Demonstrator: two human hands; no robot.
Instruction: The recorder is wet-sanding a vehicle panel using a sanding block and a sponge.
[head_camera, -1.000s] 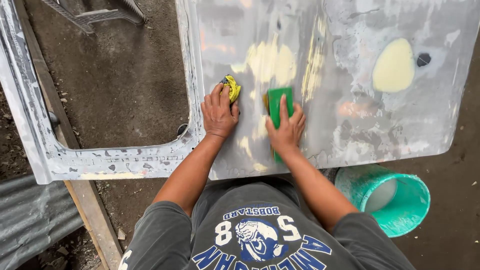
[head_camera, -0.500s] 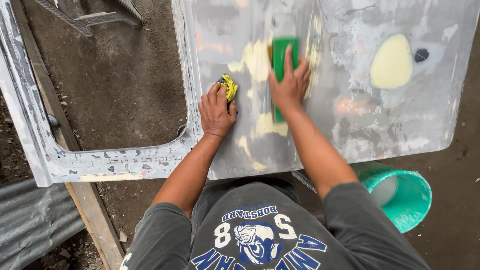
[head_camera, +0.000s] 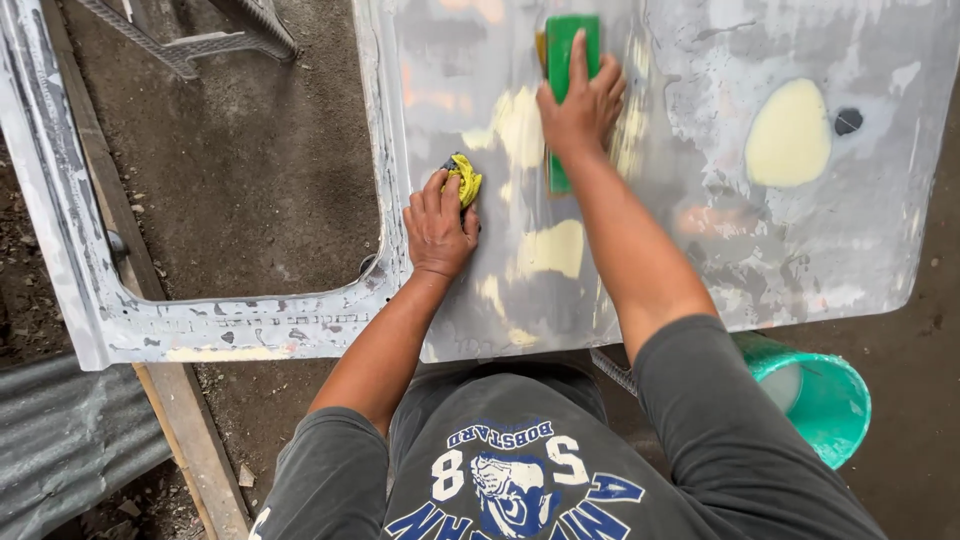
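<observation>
Two hands press the panel (head_camera: 760, 240): right hand (head_camera: 578, 105) flat on green block (head_camera: 572, 50), left hand (head_camera: 438, 225) clutching yellow rag (head_camera: 466, 178).

Soft, even daylight is falling from above, casting faint shadows. Mild glare is washing the grey panel (head_camera: 700, 250) at upper centre. Edges are bowing slightly; the right hand (head_camera: 580, 105) is perhaps blurring.

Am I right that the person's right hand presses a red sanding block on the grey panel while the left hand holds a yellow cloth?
Not quite: the head view shows the sanding block under the right hand is green, not red. It does press on the grey panel, and the left hand holds a yellow cloth.
</observation>
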